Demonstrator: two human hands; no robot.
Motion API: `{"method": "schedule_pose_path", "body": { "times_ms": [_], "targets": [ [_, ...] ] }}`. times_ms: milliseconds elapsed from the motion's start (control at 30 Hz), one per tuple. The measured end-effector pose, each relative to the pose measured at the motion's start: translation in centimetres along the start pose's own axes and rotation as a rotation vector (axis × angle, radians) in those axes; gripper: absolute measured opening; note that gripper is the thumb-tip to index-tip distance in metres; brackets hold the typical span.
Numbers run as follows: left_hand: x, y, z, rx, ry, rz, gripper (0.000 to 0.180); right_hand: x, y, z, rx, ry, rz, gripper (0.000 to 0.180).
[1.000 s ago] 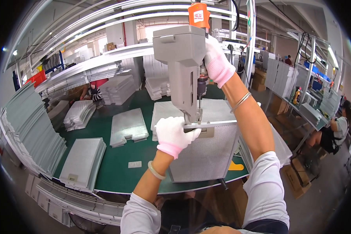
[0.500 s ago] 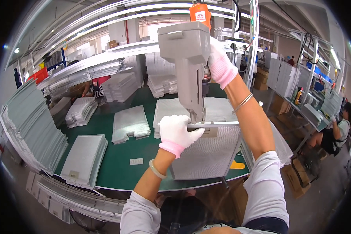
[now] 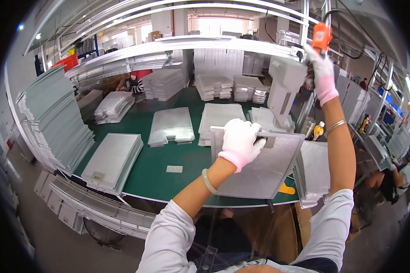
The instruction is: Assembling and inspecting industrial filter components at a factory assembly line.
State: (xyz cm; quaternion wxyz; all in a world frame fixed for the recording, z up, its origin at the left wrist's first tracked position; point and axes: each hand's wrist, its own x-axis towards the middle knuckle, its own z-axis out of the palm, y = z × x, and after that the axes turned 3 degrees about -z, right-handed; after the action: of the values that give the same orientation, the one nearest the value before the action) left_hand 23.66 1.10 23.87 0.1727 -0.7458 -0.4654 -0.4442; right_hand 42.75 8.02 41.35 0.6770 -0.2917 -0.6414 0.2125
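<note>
My left hand, in a white glove with a pink cuff, grips the top edge of a framed metal mesh panel. That panel stands upright, slightly tilted, at the front edge of the green table. Raised at the upper right, my gloved right hand is closed round a bulky grey power tool with an orange end. The tool's nose points down behind the panel's top right corner, apart from it. Part of its grip is hidden by my fingers.
Stacked mesh panels lie on the left, beside a tall leaning stack. Further piles fill the table's middle. A yellow bottle and a metal flask stand right. A yellow flat piece lies near the front. Co-workers sit far left and right.
The power tool, in my right hand, has lifted off the panel's top edge and swung right and away. My left hand stays on the panel, and the view has shifted.
</note>
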Motion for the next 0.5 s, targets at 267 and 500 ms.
{"method": "schedule_pose_path", "body": {
  "times_ms": [267, 500],
  "targets": [
    [0.9, -1.0, -1.5, 0.034, -0.264, -0.038, 0.017, -0.8, 4.5, -1.5, -0.429, -0.013, -0.35, 0.056],
    [-6.0, -18.4, -9.1, -0.409, -0.112, -0.733, 0.032, -19.0, 19.3, -9.0, -0.901, -0.066, -0.194, 0.027]
  ]
}}
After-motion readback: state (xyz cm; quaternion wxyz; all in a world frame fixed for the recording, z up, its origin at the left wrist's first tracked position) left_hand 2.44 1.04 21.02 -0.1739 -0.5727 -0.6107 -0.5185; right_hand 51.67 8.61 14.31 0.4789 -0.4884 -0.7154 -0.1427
